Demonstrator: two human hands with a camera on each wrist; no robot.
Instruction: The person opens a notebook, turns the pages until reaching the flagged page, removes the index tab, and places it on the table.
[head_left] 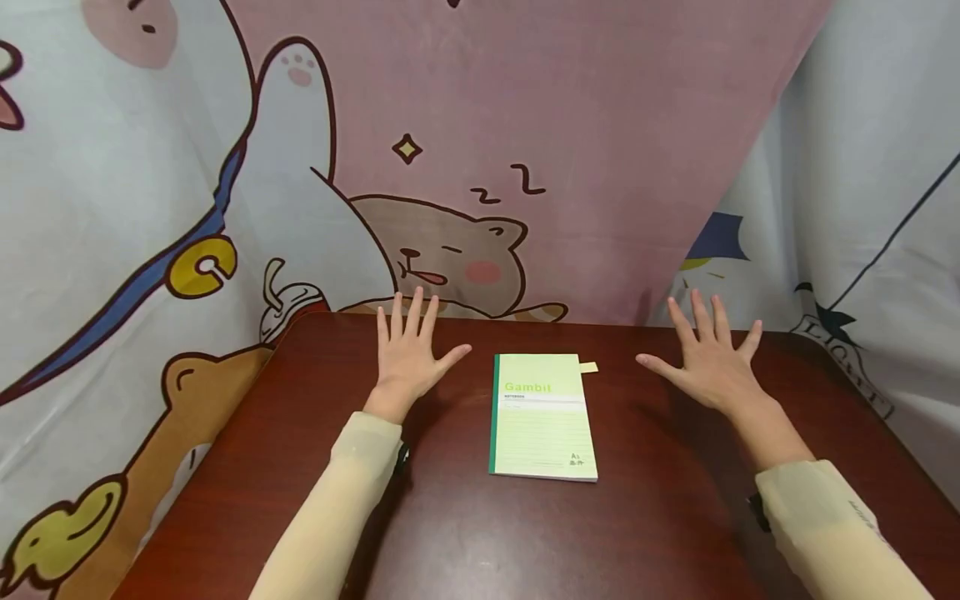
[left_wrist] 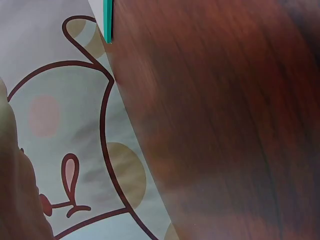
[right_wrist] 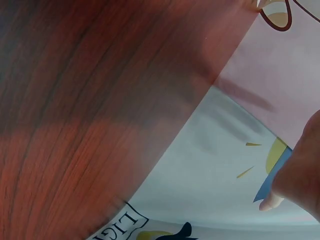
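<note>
A pale green notebook (head_left: 542, 433) with a dark green spine lies flat on the dark red wooden table (head_left: 465, 533), its cover marked "Gambit". From its upper right edge sticks a small pale yellow tab (head_left: 589, 367). To the left of the notebook, my left hand (head_left: 407, 360) is held with fingers spread, touching nothing I can see. My right hand (head_left: 712, 362) is on the other side, likewise spread and apart from the notebook. In the left wrist view a corner of the notebook's green spine (left_wrist: 108, 20) shows at the top. Part of the right hand (right_wrist: 302, 170) appears in the right wrist view.
Behind the table hangs a cloth (head_left: 600, 167) printed with cartoon animals. It runs along the back and both sides, close to the table's edges. Both forearms wear pale sleeves (head_left: 330, 500), with a dark band partly visible at each cuff.
</note>
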